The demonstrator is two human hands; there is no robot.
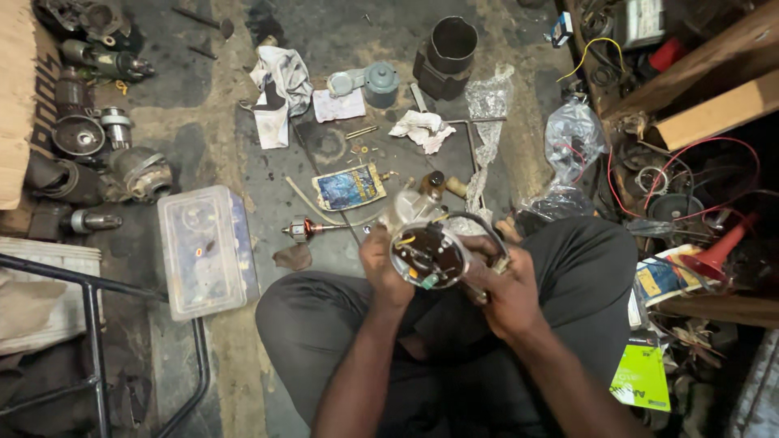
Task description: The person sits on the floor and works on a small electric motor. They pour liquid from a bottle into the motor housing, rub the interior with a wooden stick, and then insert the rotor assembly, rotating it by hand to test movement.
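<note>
Left hand (385,272) wraps the near side of the round motor housing (428,255), so that side and the inner fingers (375,243) are hidden. Right hand (507,292) covers the housing's other flank; what it pinches there can't be made out. Parts inside the housing are too small to tell apart. Contents of the clear plastic box (203,251) are blurred behind its lid. Cardboard (16,97) is cut off at the left edge, the green packet (641,377) partly dark at lower right. Clutter at the right is too tangled to sort.
</note>
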